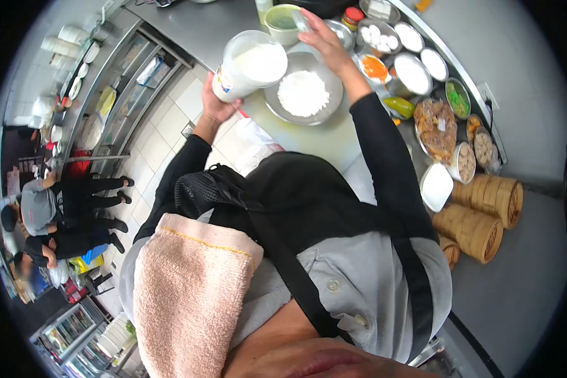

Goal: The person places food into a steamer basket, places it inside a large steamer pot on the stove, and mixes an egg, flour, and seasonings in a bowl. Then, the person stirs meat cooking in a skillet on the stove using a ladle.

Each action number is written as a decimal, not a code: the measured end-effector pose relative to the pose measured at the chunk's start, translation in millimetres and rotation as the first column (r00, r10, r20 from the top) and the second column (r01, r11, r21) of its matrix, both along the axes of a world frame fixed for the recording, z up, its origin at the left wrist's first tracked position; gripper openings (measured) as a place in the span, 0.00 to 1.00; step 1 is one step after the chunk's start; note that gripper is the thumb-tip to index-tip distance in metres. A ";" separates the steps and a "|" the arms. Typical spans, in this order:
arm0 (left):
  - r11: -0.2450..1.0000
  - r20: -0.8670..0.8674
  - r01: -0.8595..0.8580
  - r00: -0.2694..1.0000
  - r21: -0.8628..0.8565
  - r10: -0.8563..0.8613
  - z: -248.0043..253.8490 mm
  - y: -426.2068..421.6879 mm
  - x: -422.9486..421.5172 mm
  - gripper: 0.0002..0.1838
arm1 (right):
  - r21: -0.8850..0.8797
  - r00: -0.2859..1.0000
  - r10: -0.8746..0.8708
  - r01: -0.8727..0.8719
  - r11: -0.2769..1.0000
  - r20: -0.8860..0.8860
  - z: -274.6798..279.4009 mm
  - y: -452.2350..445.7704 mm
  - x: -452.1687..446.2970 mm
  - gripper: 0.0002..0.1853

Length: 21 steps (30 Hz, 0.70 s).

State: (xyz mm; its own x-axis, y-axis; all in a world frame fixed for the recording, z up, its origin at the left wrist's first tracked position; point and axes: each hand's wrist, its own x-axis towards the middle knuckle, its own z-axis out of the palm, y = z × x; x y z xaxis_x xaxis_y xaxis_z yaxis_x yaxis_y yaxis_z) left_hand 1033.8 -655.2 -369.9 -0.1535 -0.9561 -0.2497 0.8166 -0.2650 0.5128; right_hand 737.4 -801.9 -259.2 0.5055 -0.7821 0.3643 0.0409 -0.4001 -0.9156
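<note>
My left hand (217,104) is wrapped round the side and base of a clear plastic tub (236,72) with white powder inside. The tub is tilted, its wide mouth towards the metal bowl. In that metal bowl (335,104) lies a heap of white flour-like powder (302,92). My right hand (324,43) is beyond the bowl, with its fingers closed on a small clear plastic piece (301,21), whose exact kind I cannot make out. Just left of this piece stands a pale green bowl (282,24).
To the right are bowls of eggs (379,39), orange filling (373,68) and green pieces (457,99), plus bagged brown food (436,126). Bamboo steamers (472,230) are stacked nearer me. Two people (41,208) stand far left, near a metal shelf unit (107,101).
</note>
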 end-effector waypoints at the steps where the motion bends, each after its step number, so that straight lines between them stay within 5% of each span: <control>1: 0.990 -0.186 0.107 0.975 -0.091 -0.123 -3.5 0.7 -1.8 0.40 | 0.092 0.998 0.027 -0.033 0.995 0.065 12.7 11.4 -0.6 0.42; 2: 0.990 -0.262 0.113 0.956 -0.084 -0.132 0.4 1.2 -7.7 0.40 | 0.184 0.990 0.053 -0.076 0.980 0.129 25.0 20.6 -0.5 0.41; 4: 0.989 -0.414 0.136 0.898 -0.066 -0.151 4.4 4.1 -17.2 0.41 | 0.021 0.994 0.092 -0.094 0.995 0.061 20.6 7.1 3.9 0.42; 8: 0.986 -0.326 0.160 0.931 -0.044 -0.166 14.2 -7.5 -21.4 0.41 | -0.336 0.981 0.085 -0.141 0.931 -0.175 42.9 22.0 10.2 0.48; 13: 0.982 -0.107 0.188 0.976 -0.019 -0.189 40.3 -21.8 -25.3 0.39 | -0.689 0.889 -0.151 -0.218 0.691 -0.433 63.5 48.6 17.4 0.51; 15: 0.991 0.006 0.131 0.991 -0.033 -0.131 53.6 -23.2 -31.8 0.36 | -0.592 0.942 -0.067 -0.150 0.792 -0.328 55.5 43.1 15.7 0.53; 17: 0.975 0.306 -0.153 0.931 -0.161 0.197 79.5 -14.8 -52.9 0.35 | -0.417 0.967 -0.047 -0.063 0.907 -0.249 36.9 36.6 13.8 0.55; 18: 0.929 0.421 -0.267 0.835 -0.256 0.356 88.7 -17.3 -61.8 0.35 | -0.154 0.993 -0.020 0.002 0.988 -0.115 26.2 35.2 16.0 0.55; 20: 0.883 0.497 -0.179 0.770 -0.434 0.401 86.8 -22.8 -50.4 0.37 | 0.390 0.983 -0.086 0.017 0.921 0.160 21.6 48.1 24.3 0.55; 21: 0.878 0.417 -0.235 0.808 -0.418 0.415 80.4 -22.4 -52.6 0.37 | 0.421 0.998 -0.037 0.008 0.907 0.059 45.3 59.2 20.3 0.57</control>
